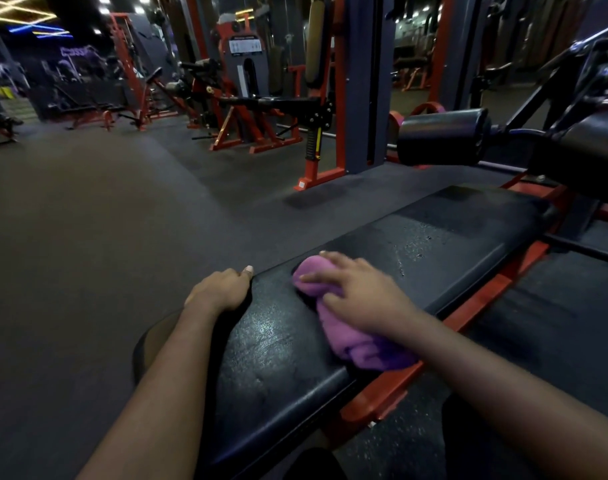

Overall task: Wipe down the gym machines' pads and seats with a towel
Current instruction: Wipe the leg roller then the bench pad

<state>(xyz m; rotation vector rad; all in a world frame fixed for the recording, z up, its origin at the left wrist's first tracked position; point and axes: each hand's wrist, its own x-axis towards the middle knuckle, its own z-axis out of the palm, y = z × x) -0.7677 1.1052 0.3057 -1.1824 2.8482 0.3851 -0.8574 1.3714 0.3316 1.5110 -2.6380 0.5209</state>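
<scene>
A long black bench pad (417,258) runs from the lower middle to the upper right on a red frame (469,306). A bunched purple towel (344,336) lies on the pad's near half. My right hand (358,292) presses down on the towel with its fingers spread flat over it. My left hand (223,285) rests on the pad's left edge, its fingers curled over the rim and its thumb lying along the top. The pad shows a shiny wet patch near the middle and small specks farther along.
A black roller pad (444,136) sticks out at the bench's far end. A red and grey machine column (361,81) stands behind it. More red machines (257,112) line the back. Dark rubber floor (88,220) spreads to the left.
</scene>
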